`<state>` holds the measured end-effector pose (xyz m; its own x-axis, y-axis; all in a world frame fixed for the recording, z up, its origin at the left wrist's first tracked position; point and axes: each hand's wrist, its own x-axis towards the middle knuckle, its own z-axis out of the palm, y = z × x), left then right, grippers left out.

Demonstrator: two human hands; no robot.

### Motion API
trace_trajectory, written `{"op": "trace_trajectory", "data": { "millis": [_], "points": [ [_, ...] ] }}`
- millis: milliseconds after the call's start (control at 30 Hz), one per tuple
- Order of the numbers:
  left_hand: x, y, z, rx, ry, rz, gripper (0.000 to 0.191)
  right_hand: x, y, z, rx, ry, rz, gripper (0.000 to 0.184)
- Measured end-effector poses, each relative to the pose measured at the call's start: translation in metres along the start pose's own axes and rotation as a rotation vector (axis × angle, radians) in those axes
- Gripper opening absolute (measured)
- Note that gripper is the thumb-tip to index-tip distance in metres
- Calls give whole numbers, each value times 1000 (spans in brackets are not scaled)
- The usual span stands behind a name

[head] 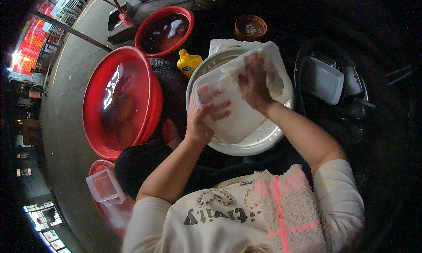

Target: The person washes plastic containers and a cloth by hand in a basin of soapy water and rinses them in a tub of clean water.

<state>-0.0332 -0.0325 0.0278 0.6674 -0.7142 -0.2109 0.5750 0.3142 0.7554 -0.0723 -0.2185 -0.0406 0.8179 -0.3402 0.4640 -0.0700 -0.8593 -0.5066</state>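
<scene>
A translucent plastic container (242, 121) is tilted over a large pale basin (244, 150) in front of me. My left hand (206, 117) grips its left side, with fingers showing through or over the plastic. My right hand (255, 83) is blurred and lies against its upper right part; whether it holds a cloth or anything else there cannot be told. Suds show in the basin below the container. A yellow plastic bottle (189, 63) stands just beyond the basin's left edge. A whitish box or slab (216, 45), partly hidden, sits behind the basin.
At left are a large red basin of liquid (149, 104) and a smaller red tub (138, 32). A third reddish tub (99, 207) holds plastic containers (105, 186) at lower left. A brown bowl (251, 26) stands beyond; a dark tub with trays (323, 80) is at right.
</scene>
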Motion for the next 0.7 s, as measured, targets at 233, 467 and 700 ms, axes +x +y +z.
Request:
{"op": "trace_trajectory", "data": {
  "millis": [233, 467, 700],
  "points": [
    [4, -11, -35, -193, -43, -125, 57, -18, -85, -24, 765, -537, -106, 32],
    [4, 17, -13, 48, 72, 92, 67, -2, 12, -25, 153, -253, -194, 31],
    [-5, -8, -13, -3, 145, -3, 55, -13, -34, -7, 734, -519, 104, 52]
  ]
}}
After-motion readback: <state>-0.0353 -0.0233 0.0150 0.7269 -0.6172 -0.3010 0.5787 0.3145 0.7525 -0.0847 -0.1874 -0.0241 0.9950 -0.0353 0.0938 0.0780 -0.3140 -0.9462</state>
